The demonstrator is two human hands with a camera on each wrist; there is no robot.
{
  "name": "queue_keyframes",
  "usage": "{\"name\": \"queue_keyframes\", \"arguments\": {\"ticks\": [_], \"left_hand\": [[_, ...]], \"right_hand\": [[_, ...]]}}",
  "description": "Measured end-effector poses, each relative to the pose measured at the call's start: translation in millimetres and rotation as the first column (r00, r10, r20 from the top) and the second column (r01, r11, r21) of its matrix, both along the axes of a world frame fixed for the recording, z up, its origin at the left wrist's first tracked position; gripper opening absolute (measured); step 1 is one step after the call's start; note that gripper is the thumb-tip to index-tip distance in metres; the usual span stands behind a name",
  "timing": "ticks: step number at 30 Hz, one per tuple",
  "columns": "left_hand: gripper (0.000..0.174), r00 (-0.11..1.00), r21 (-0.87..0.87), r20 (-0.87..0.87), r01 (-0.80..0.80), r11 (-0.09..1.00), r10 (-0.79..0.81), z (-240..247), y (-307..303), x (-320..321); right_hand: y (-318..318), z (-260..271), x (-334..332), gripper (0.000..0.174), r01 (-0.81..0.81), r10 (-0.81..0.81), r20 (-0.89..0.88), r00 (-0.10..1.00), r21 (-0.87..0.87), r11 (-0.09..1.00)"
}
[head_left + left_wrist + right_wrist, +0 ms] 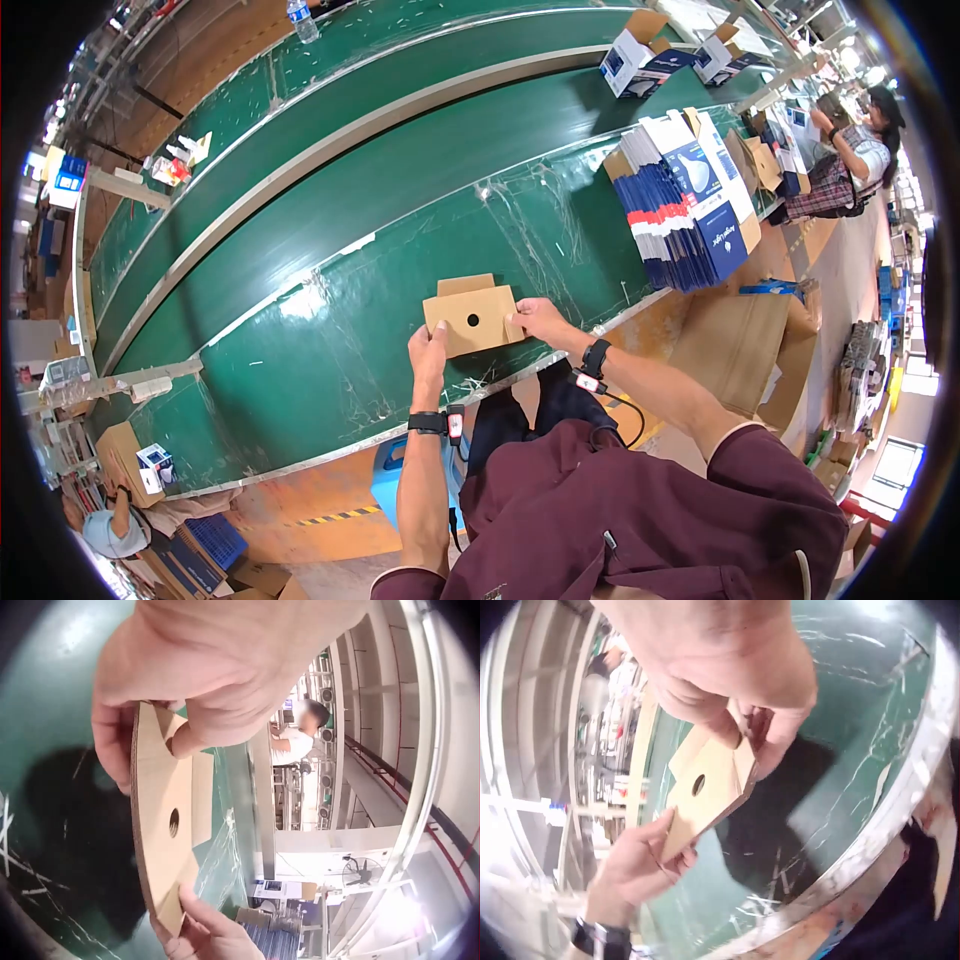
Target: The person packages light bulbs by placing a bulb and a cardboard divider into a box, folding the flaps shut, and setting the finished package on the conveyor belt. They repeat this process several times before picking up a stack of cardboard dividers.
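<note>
A brown cardboard insert (470, 335) with one round hole and folded flaps is held by both hands, close over the green table. My left hand (428, 352) pinches its left end, thumb on the upper face and fingers beneath. At the opposite end, my right hand (543, 322) grips it the same way. In the left wrist view the insert (161, 817) is seen nearly edge-on, with the left hand (202, 675) above it. The right wrist view shows the insert (709, 776) tilted, its shadow falling on the table, and the right hand (727, 675) at its upper end.
A stack of flattened blue and white printed boxes (690, 205) stands on the table to the right. Two open boxes (640, 65) sit farther back. A large brown carton (735, 350) is on the right, below table height. People work at either side; a water bottle (302, 20) stands at the back.
</note>
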State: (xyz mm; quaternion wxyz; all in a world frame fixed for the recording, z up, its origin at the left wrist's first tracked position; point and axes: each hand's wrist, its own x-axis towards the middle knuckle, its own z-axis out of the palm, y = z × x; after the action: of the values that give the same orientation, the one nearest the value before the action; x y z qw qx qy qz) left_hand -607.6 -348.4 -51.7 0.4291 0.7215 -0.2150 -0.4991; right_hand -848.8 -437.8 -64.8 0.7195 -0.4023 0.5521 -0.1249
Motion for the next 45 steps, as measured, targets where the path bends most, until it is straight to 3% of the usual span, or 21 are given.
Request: {"name": "queue_keyframes", "arguments": {"ticks": [1,2,4,5,7,8,10,11,14,18,23,27,29,30,31,34,37,38,39,41,45], "left_hand": [[0.037,0.997,-0.028,0.068,0.042,0.999,-0.04,-0.5,-1.6,-1.0],[0.034,0.987,-0.051,0.138,0.089,0.995,-0.081,2.5,-4.7,-0.2],[0.032,0.835,0.041,0.51,0.218,0.975,-0.208,2.1,-11.5,6.2],[0.031,0.698,0.101,0.663,0.274,0.956,-0.27,2.6,-16.7,7.7],[0.028,0.719,0.194,0.606,0.28,0.94,-0.34,34.8,-31.9,3.9],[0.027,0.731,0.242,0.575,0.277,0.93,-0.368,46.9,-35.3,-0.2],[0.026,0.512,0.111,0.823,0.276,0.955,-0.244,6.5,-31.3,-14.2],[0.028,0.387,0.043,0.908,0.288,0.957,-0.158,-14.0,-27.0,-22.4],[0.044,0.288,0.125,0.934,0.286,0.95,-0.21,-33.0,-13.2,-55.5],[0.054,0.373,0.04,0.92,0.223,0.974,-0.123,-43.0,-6.0,-81.4],[0.054,0.383,-0.004,0.92,0.209,0.978,-0.078,-45.8,-6.6,-82.4],[0.05,0.476,-0.122,0.879,0.256,0.959,-0.015,-43.4,0.0,-51.6],[0.045,0.88,-0.116,0.471,0.134,0.984,-0.064,1.9,-12.3,-35.7],[0.043,0.977,-0.099,0.205,0.088,0.991,-0.066,17.4,-27.6,-28.7],[0.04,0.984,-0.254,0.174,0.067,0.965,-0.022,16.9,-35.3,-28.0],[0.039,0.964,-0.296,0.086,0.264,0.918,-0.25,33.7,-61.1,-32.0],[0.038,0.99,-0.352,0.041,0.143,0.925,-0.138,39.0,-80.4,-61.0],[0.037,0.993,-0.377,-0.015,0.103,0.921,-0.117,46.8,-93.2,-82.4],[0.036,0.996,-0.365,-0.004,0.08,0.928,-0.087,58.2,-106.4,-111.8],[0.034,0.999,-0.34,0.038,0.031,0.94,-0.019,87.8,-131.9,-167.0],[0.033,0.979,-0.485,0.176,0.174,0.857,-0.1,164.9,-187.5,-265.8]], "right_hand": [[-3.1,0.0,-4.9,0.034,-0.198,0.171,-0.187,0.967,-0.135,0.971],[-8.8,12.9,0.3,0.036,-0.237,0.095,-0.3,0.949,-0.483,0.843],[-26.2,35.4,16.8,0.038,-0.355,-0.166,-0.403,0.9,-0.899,0.257],[-37.6,34.7,27.2,0.037,-0.365,-0.106,-0.394,0.913,-0.904,0.221],[-62.7,30.7,51.3,0.035,-0.373,0.016,-0.374,0.927,-0.917,0.139],[-67.9,23.5,58.7,0.033,-0.462,0.111,-0.449,0.887,-0.853,0.242],[-73.0,6.1,72.0,0.03,-0.63,0.322,-0.541,0.777,-0.663,0.405],[-69.6,10.3,76.2,0.025,-0.689,0.324,-0.608,0.724,-0.623,0.37],[-34.9,-1.9,78.2,0.026,-0.635,0.069,-0.632,0.772,-0.759,0.146],[-13.0,-5.3,78.8,0.04,-0.469,-0.111,-0.477,0.872,-0.879,0.09],[-16.8,-2.9,71.0,0.041,-0.447,-0.002,-0.45,0.893,-0.889,0.1],[-42.1,-15.3,55.4,0.027,-0.383,0.204,-0.334,0.92,-0.876,0.291],[-48.0,6.8,47.0,0.027,-0.415,0.328,-0.291,0.899,-0.808,0.418],[-57.1,24.1,44.8,0.028,-0.422,0.371,-0.261,0.891,-0.775,0.469],[-61.0,44.3,40.4,0.034,-0.5,0.433,-0.303,0.849,-0.725,0.474],[-68.5,73.3,14.3,0.032,-0.329,0.134,-0.301,0.944,-0.88,0.343],[-76.8,98.6,-38.2,0.033,-0.24,0.047,-0.349,0.936,-0.535,0.81],[-63.8,97.5,-47.8,0.03,-0.331,0.024,-0.422,0.906,-0.674,0.66],[-55.7,94.3,-47.8,0.025,-0.528,-0.023,-0.68,0.732,-0.589,0.611],[-52.3,124.6,-52.6,0.037,-0.275,-0.448,-0.456,0.769,-0.869,0.412],[-104.6,164.5,-139.2,0.053,-0.268,-0.622,-0.389,0.68,-0.921,0.282]]}}
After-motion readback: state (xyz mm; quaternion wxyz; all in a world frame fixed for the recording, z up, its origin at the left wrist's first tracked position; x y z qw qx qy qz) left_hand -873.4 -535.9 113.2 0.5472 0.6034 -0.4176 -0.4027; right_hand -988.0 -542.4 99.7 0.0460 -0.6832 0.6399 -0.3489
